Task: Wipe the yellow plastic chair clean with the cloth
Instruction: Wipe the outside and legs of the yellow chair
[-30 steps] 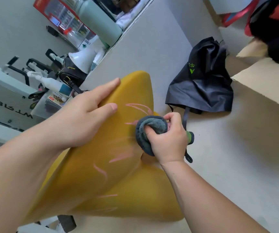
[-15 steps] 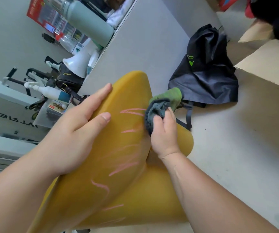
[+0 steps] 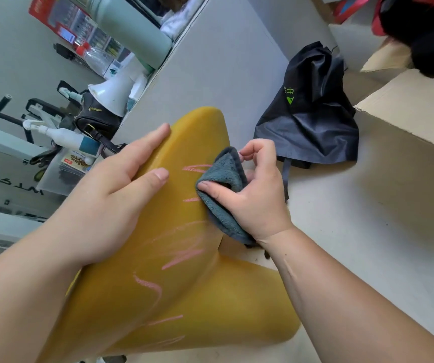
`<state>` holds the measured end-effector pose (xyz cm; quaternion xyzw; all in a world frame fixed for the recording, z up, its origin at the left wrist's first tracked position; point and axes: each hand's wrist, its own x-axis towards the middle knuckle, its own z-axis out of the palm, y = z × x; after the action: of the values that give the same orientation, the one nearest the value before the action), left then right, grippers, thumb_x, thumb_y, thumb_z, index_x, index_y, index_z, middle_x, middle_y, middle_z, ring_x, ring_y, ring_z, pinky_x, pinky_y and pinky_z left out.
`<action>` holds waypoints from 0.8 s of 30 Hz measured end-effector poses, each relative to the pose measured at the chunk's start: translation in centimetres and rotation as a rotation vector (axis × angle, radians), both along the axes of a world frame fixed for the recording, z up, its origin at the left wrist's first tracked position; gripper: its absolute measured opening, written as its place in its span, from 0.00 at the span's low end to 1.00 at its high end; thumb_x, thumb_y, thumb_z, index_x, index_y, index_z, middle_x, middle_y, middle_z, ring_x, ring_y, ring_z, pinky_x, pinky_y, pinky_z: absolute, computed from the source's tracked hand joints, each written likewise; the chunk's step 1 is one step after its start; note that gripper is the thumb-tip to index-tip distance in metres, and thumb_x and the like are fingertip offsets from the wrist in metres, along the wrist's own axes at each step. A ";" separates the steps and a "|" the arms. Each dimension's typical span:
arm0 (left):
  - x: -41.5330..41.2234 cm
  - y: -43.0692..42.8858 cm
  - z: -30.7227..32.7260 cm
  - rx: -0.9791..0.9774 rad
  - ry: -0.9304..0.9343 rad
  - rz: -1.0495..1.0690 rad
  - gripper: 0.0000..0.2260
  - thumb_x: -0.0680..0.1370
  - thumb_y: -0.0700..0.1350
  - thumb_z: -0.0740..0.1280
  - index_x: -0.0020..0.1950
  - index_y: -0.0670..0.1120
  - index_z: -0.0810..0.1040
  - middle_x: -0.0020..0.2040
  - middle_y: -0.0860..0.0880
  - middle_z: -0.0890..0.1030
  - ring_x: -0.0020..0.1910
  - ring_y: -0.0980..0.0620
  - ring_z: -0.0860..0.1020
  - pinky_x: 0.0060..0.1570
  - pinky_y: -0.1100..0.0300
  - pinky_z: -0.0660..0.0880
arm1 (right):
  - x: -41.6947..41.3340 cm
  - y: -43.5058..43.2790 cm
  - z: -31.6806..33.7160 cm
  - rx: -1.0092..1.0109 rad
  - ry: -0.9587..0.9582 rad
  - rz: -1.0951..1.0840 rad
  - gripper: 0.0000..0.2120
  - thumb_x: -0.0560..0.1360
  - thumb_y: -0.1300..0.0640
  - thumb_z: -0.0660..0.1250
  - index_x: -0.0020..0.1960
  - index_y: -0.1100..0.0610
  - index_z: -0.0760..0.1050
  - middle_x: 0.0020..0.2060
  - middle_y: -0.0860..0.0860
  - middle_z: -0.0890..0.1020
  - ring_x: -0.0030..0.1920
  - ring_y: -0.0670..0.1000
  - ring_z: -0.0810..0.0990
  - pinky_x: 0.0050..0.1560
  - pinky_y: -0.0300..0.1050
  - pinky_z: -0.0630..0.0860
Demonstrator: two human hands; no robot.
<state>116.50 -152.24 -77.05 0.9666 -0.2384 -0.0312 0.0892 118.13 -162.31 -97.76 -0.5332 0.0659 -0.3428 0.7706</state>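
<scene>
The yellow plastic chair [image 3: 184, 289] fills the lower middle of the view, its backrest streaked with several pink marks. My left hand [image 3: 116, 189] grips the top edge of the backrest, thumb on the front face and fingers over the rim. My right hand [image 3: 252, 195] holds a folded grey cloth [image 3: 221, 197] and presses it against the right side of the backrest, next to the upper pink marks. The cloth's lower part hangs past the chair's edge.
A black fabric bag [image 3: 312, 111] lies on the floor beyond my right hand. An open cardboard box [image 3: 414, 119] stands at the right. A grey cabinet side [image 3: 210, 64] rises behind the chair. At the left, a shelf holds a white megaphone [image 3: 111, 93], spray bottle [image 3: 61, 137] and black handbag [image 3: 98, 121].
My right hand slid the cloth up the backrest's right edge and back down again. It now shows its grey side. My left hand kept its grip on the backrest.
</scene>
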 end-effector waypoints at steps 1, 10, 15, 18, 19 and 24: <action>0.0 0.0 0.0 -0.003 0.003 -0.001 0.26 0.77 0.56 0.61 0.75 0.67 0.64 0.70 0.71 0.70 0.69 0.67 0.69 0.72 0.49 0.66 | 0.2 -0.1 0.4 -0.001 -0.001 -0.027 0.34 0.60 0.45 0.86 0.49 0.42 0.62 0.46 0.46 0.75 0.40 0.46 0.79 0.39 0.38 0.74; 0.0 0.0 0.0 -0.023 0.010 -0.010 0.26 0.77 0.56 0.61 0.75 0.67 0.65 0.70 0.72 0.70 0.70 0.67 0.69 0.72 0.50 0.66 | 2.3 1.3 1.3 0.013 -0.199 -0.237 0.24 0.72 0.56 0.80 0.65 0.58 0.78 0.61 0.58 0.72 0.64 0.54 0.75 0.68 0.49 0.73; 0.0 -0.1 -0.1 -0.018 0.005 -0.012 0.26 0.77 0.56 0.61 0.75 0.66 0.65 0.70 0.70 0.71 0.70 0.66 0.69 0.72 0.50 0.66 | 3.2 2.9 0.8 0.017 -0.087 -0.097 0.20 0.80 0.45 0.63 0.68 0.54 0.74 0.72 0.58 0.70 0.75 0.50 0.65 0.76 0.41 0.59; 0.1 0.1 -0.1 -0.005 -0.006 -0.008 0.25 0.77 0.56 0.61 0.75 0.67 0.65 0.70 0.71 0.70 0.70 0.67 0.68 0.72 0.50 0.65 | 3.6 5.0 -0.3 0.018 0.247 0.137 0.33 0.76 0.30 0.41 0.79 0.34 0.54 0.83 0.46 0.47 0.82 0.47 0.39 0.79 0.56 0.36; 0.1 0.1 0.0 -0.001 -0.007 -0.008 0.25 0.77 0.56 0.61 0.75 0.67 0.64 0.70 0.72 0.69 0.70 0.68 0.67 0.72 0.50 0.65 | 3.6 5.4 -0.6 0.043 0.331 0.189 0.35 0.73 0.27 0.37 0.80 0.32 0.48 0.83 0.44 0.42 0.81 0.46 0.34 0.77 0.59 0.31; 0.0 0.2 0.0 -0.025 0.007 -0.014 0.25 0.77 0.55 0.61 0.74 0.67 0.65 0.70 0.72 0.69 0.70 0.69 0.67 0.72 0.52 0.64 | 2.0 6.0 0.7 0.234 0.149 0.241 0.33 0.82 0.33 0.43 0.82 0.44 0.40 0.82 0.43 0.39 0.80 0.40 0.36 0.81 0.54 0.38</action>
<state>116.54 -152.05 -77.08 0.9636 -0.2450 -0.0322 0.1016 120.15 -156.27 -97.07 -0.4678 0.0980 -0.1973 0.8560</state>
